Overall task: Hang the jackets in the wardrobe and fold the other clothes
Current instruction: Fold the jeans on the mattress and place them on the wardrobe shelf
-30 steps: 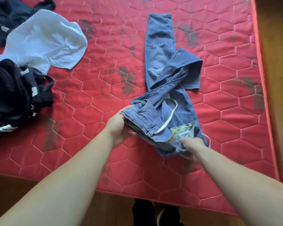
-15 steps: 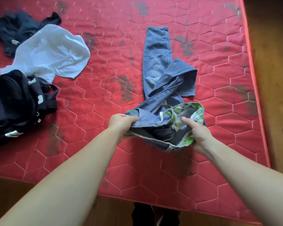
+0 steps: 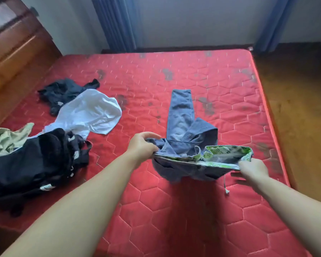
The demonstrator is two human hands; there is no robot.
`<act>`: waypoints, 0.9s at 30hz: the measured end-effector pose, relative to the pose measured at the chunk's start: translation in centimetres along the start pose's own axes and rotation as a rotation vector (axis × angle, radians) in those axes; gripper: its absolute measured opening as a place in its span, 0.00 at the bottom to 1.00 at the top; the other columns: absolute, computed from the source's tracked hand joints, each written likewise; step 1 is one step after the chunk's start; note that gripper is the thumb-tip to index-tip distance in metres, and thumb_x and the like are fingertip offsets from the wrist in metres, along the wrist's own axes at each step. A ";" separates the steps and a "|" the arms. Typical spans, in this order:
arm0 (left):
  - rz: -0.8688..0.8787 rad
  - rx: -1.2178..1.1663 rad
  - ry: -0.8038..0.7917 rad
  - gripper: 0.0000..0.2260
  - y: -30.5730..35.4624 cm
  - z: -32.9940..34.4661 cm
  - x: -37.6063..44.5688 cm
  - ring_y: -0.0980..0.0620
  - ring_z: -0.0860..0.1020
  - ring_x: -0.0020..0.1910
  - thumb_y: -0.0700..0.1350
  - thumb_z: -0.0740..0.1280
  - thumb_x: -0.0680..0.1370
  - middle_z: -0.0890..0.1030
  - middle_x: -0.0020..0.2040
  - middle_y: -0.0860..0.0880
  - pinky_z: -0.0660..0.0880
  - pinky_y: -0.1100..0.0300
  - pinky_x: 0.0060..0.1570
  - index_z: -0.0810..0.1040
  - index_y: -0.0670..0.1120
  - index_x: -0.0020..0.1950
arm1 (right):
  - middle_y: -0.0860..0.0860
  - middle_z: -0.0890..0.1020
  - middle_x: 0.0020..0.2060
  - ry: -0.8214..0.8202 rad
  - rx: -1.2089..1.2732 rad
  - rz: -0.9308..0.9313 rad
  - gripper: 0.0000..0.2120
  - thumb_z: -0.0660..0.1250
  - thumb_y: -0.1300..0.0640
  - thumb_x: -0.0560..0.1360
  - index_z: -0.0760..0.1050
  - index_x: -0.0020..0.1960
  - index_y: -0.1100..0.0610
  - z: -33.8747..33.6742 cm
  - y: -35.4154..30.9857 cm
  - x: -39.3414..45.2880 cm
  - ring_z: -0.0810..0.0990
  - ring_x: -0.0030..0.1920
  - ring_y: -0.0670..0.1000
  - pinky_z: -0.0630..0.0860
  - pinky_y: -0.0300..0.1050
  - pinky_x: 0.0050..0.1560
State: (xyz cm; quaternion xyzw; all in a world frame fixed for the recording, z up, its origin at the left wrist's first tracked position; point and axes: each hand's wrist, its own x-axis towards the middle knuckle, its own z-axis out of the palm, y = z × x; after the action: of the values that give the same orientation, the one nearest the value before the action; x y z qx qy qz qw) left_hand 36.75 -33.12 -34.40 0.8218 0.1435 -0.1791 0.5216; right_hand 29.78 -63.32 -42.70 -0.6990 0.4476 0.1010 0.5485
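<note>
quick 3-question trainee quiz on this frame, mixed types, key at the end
1. True or false: both hands grip the waistband of the jeans.
2. Which garment lies closest to the left hand? A) white shirt B) beige garment C) dark garment by the headboard
3. Fill in: the jeans' waistband lining is printed white and ____.

Key:
1. True. The left hand and the right hand each hold one end of the waistband, stretched between them above the red mattress.
2. A, the white shirt.
3. Green.
</note>
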 end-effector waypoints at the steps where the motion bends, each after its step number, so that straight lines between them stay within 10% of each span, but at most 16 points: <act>1: 0.023 -0.007 -0.016 0.19 2.4 -0.7 -0.3 0.46 0.76 0.34 0.27 0.64 0.68 0.78 0.42 0.44 0.82 0.44 0.42 0.83 0.49 0.46 | 0.61 0.82 0.49 0.010 0.038 -0.044 0.12 0.57 0.65 0.76 0.78 0.52 0.63 -0.4 -2.5 -0.7 0.84 0.42 0.61 0.82 0.59 0.37; 7: 0.124 -0.220 -0.020 0.21 12.3 -3.8 -0.5 0.53 0.77 0.29 0.28 0.65 0.70 0.77 0.44 0.46 0.81 0.52 0.30 0.78 0.54 0.50 | 0.54 0.78 0.32 -0.027 0.316 -0.227 0.13 0.56 0.69 0.73 0.75 0.37 0.56 -0.4 -15.2 -5.5 0.76 0.29 0.53 0.77 0.43 0.27; 12: 0.052 -0.672 -0.056 0.14 16.9 -2.9 1.9 0.53 0.76 0.27 0.29 0.67 0.73 0.78 0.39 0.44 0.74 0.64 0.25 0.75 0.43 0.55 | 0.58 0.80 0.35 -0.151 0.468 -0.169 0.10 0.58 0.65 0.75 0.77 0.41 0.57 1.9 -21.2 -8.3 0.78 0.31 0.55 0.78 0.48 0.35; 18: -0.104 -0.671 -0.178 0.09 18.4 -1.7 5.7 0.40 0.80 0.44 0.38 0.66 0.79 0.81 0.48 0.35 0.77 0.39 0.54 0.78 0.36 0.58 | 0.52 0.81 0.32 -0.341 0.396 -0.157 0.08 0.68 0.50 0.73 0.78 0.42 0.55 4.9 -25.3 -8.4 0.80 0.31 0.51 0.77 0.45 0.35; 21: -0.121 -0.584 -0.224 0.08 19.1 -1.8 8.0 0.41 0.80 0.43 0.40 0.64 0.81 0.82 0.49 0.37 0.78 0.40 0.54 0.77 0.41 0.59 | 0.49 0.83 0.27 -0.246 0.243 -0.171 0.16 0.78 0.45 0.65 0.80 0.42 0.57 5.9 -26.6 -7.0 0.81 0.26 0.48 0.76 0.40 0.27; 27: -0.082 -0.518 -0.174 0.10 24.6 -2.1 11.3 0.38 0.80 0.55 0.44 0.59 0.83 0.80 0.58 0.38 0.75 0.38 0.59 0.74 0.45 0.64 | 0.58 0.82 0.35 -0.126 0.173 -0.111 0.15 0.76 0.50 0.70 0.78 0.44 0.61 6.1 -33.3 -4.9 0.81 0.36 0.57 0.80 0.55 0.44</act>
State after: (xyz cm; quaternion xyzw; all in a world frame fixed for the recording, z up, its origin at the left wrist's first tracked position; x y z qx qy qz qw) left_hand 57.58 -40.88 -18.82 0.6361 0.1725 -0.2271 0.7170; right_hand 53.62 -55.66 -19.34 -0.6652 0.3798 0.0752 0.6385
